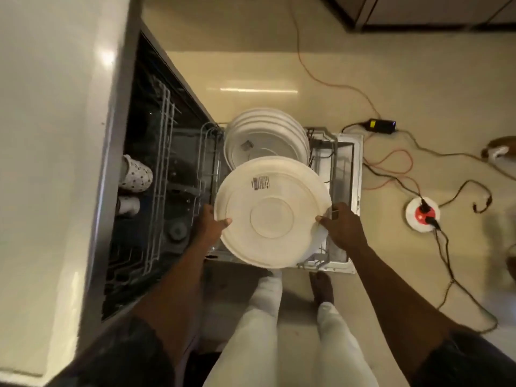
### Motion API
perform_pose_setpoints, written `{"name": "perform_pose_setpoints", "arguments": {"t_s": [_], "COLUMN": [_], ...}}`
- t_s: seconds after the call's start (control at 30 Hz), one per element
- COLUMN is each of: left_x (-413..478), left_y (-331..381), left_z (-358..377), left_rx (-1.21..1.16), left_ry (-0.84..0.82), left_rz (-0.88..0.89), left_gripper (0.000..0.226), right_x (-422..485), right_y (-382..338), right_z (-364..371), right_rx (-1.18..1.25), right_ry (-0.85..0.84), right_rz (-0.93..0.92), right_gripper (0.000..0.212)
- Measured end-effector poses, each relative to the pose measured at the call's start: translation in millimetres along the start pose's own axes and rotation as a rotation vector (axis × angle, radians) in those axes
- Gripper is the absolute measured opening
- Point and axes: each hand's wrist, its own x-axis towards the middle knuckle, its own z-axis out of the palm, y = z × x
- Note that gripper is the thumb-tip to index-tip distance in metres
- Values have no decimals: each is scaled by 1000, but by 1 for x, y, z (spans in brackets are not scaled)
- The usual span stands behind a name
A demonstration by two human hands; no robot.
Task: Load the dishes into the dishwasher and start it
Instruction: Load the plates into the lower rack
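I hold a large white plate (272, 212) over the pulled-out lower rack (344, 163) of the open dishwasher; its underside, with a barcode sticker, faces me. My left hand (210, 223) grips its left rim, thumb on top. At the right rim my right hand (342, 223) grips it the same way. Several white plates (265, 135) stand upright in a row in the rack just beyond it. In the upper rack (163, 174) on the left lie a dotted white cup (136, 174) and a second white cup (128, 205).
A pale countertop (53, 135) runs along the left above the machine. On the floor to the right lie orange and black cables (391, 163), a black adapter (381, 125) and a round white and red socket (422, 215). My legs (279, 331) stand at the door's near edge.
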Motion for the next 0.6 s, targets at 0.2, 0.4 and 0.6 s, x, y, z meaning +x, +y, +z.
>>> {"name": "perform_pose_setpoints", "arguments": {"t_s": [0.2, 0.4, 0.6], "left_x": [90, 140, 189], "left_y": [4, 49, 78], "left_z": [13, 6, -6], "left_rx": [59, 34, -58], "left_ry": [24, 100, 121], "left_rz": [45, 119, 214], "left_gripper": [60, 52, 49], "right_x": [65, 128, 169], "right_y": [7, -29, -49], "right_z": [37, 40, 45], "right_rx": [-27, 10, -14], "right_ry": [34, 131, 275], "right_rz": [-26, -118, -200], "right_gripper": [38, 37, 36]}}
